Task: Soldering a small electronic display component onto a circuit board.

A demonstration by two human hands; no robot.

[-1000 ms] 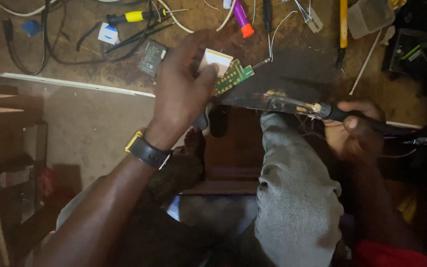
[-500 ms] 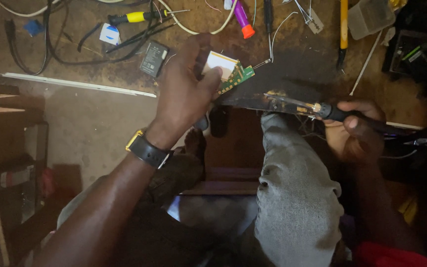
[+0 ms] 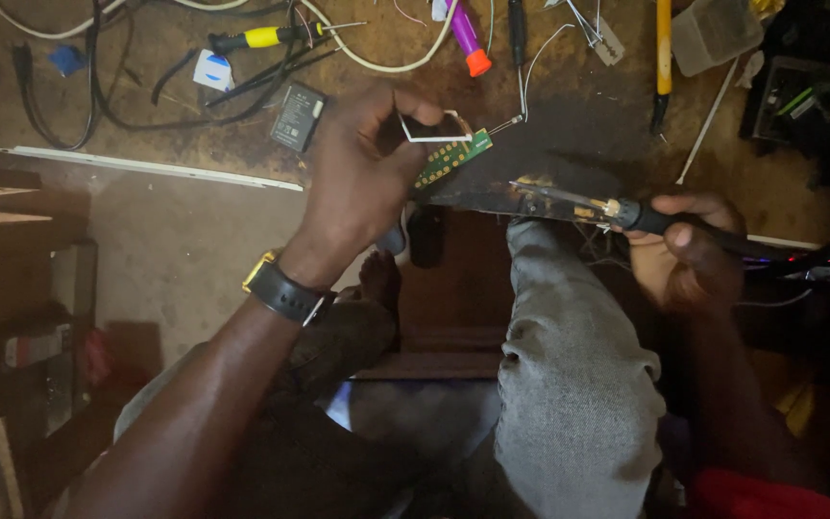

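A worn, stained brown workbench (image 3: 146, 144) runs across the top, edged by a pale strip (image 3: 146, 168), above a bare grey concrete floor (image 3: 175, 259) — dim, warm light throughout — with dark wooden furniture (image 3: 12, 288) in shadow at the left.

**Labels and packages on our bench**

We see a small dark rectangular battery (image 3: 297, 116) with a pale printed label lying flat on the bench, just left of our left hand (image 3: 362, 183). Further left sits a small white square packet (image 3: 212, 71) with a blue mark. At the top right corner stands a clear plastic box (image 3: 713, 34), its contents too dim to tell.
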